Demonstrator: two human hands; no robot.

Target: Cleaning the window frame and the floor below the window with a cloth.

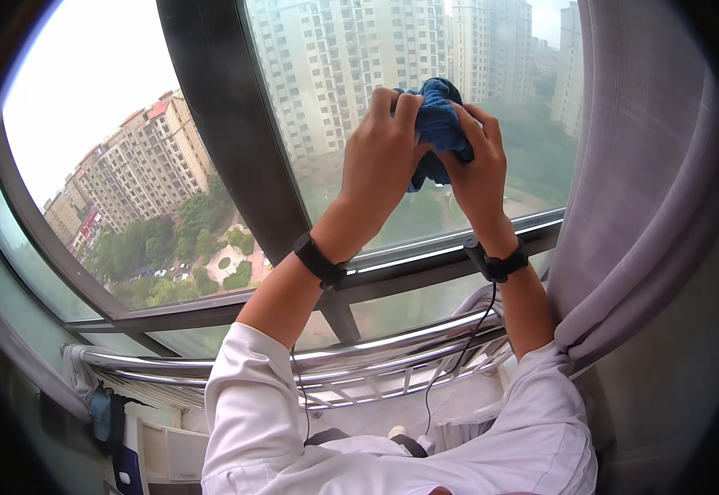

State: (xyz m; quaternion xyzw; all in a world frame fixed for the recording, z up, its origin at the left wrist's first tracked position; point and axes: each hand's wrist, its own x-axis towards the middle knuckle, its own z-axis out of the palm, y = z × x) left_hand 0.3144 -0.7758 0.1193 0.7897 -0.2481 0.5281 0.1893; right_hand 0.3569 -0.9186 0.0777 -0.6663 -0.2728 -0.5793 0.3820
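Observation:
A bunched blue cloth is gripped between my two raised hands, in front of the window pane. My left hand has its fingers curled onto the cloth's left side. From the right, my right hand wraps its thumb and fingers round the other side. Part of the cloth hangs below between the palms. Whether it touches the glass I cannot tell. Each wrist wears a black band, with a thin cable running down from it.
A dark window frame post stands left of my hands. At the right hangs a pale purple curtain. Below the window runs a metal railing. A white cabinet sits at the lower left, and tall buildings show outside.

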